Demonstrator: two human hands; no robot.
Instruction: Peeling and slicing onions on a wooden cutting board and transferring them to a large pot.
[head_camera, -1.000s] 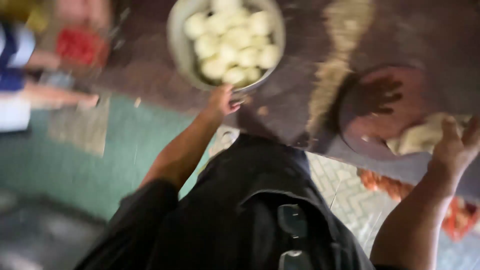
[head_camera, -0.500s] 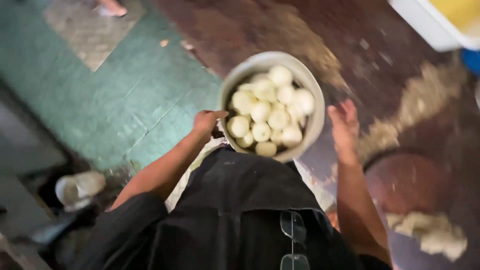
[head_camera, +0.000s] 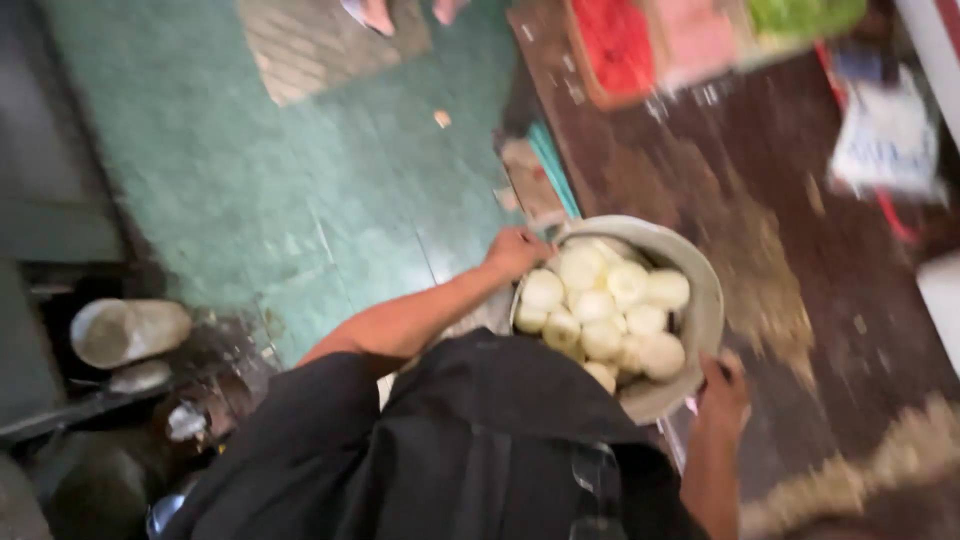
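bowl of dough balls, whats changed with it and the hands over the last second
A second ago only the left hand touched the metal bowl and the right was off by a dark round board. The right hand came across and now grips the near rim, so both hands hold the bowl, which is closer to the body. The pale dough balls remain piled inside; the dark apron is unchanged.

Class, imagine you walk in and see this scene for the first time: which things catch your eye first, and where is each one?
First comes the big metal bowl at centre right, heaped with pale round dough balls. The left hand grips its far left rim and the right hand its near right rim, above a dark apron. At the top, a red tray stands out beside the green floor.
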